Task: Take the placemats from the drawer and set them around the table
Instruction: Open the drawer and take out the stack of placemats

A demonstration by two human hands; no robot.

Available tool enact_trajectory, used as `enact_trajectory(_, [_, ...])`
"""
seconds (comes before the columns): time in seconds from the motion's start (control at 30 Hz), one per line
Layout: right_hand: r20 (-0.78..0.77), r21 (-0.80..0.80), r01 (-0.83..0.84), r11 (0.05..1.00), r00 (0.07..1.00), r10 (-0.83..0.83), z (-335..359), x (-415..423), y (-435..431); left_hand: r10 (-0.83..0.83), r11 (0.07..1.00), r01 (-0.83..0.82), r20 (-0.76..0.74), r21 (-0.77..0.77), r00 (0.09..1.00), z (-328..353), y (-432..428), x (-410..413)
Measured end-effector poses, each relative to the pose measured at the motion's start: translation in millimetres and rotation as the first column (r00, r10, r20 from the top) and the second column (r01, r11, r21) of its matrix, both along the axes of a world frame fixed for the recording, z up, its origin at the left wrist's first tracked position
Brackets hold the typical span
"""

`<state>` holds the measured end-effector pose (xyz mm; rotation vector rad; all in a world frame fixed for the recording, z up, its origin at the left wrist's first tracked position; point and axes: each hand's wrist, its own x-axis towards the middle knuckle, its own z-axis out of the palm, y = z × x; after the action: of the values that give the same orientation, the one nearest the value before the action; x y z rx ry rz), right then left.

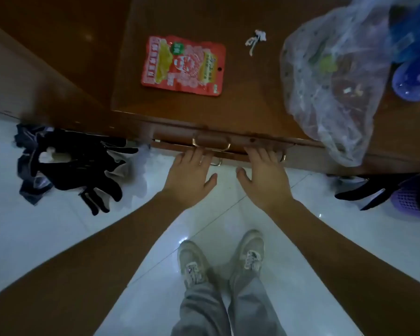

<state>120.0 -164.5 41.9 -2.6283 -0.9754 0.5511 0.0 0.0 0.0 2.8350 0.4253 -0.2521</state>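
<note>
A brown wooden cabinet stands in front of me, seen from above. Its top drawer (247, 141) has a brass handle (211, 143) and sits flush with the cabinet front. My left hand (189, 175) and my right hand (264, 175) lie flat against the drawer fronts just below that handle, fingers spread, fingertips touching the wood. Neither hand holds anything. A second brass handle (216, 163) shows between my hands on a lower drawer. No placemats are in view.
On the cabinet top (250, 93) lie a red snack packet (183, 65), a small white knot of string (256, 41) and a clear plastic bag (332, 81) with blue plastic ware (412, 69) behind it. Black gloves and cloth (75, 163) lie on the white tiled floor at left. A purple basket (407, 200) sits right.
</note>
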Motion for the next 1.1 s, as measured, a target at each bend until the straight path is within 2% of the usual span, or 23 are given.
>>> enact_trajectory(0.27, [0.058, 0.137, 0.038, 0.990, 0.997, -0.047, -16.2, 8.0, -7.9, 0.071, 0.997, -0.071, 0.079, -0.010, 0.994, -29.3, -2.1, 18.9])
enact_trajectory(0.37, [0.090, 0.173, 0.028, 0.985, 0.995, -0.044, -11.5, 3.7, -10.2, 0.107, 0.994, -0.105, 0.052, -0.042, 0.993, -26.8, -9.4, 12.2])
enact_trajectory(0.63, [0.231, 0.273, -0.028, 0.962, 0.972, -0.037, -6.4, -25.6, -38.5, 0.068, 0.995, -0.063, 0.065, -0.075, 0.996, -32.4, -24.8, -31.9])
enact_trajectory(0.83, [0.201, 0.238, 0.018, 0.971, 0.977, -0.067, 5.0, -58.2, -55.7, 0.052, 0.993, -0.048, 0.036, -0.106, 0.998, -23.6, -41.8, -65.6])
enact_trajectory(1.1, [0.151, 0.186, -0.020, 0.982, 0.988, -0.009, 8.5, -107.2, -86.6, 0.085, 0.984, -0.085, -0.009, -0.158, 0.996, -16.1, -78.1, -115.7])
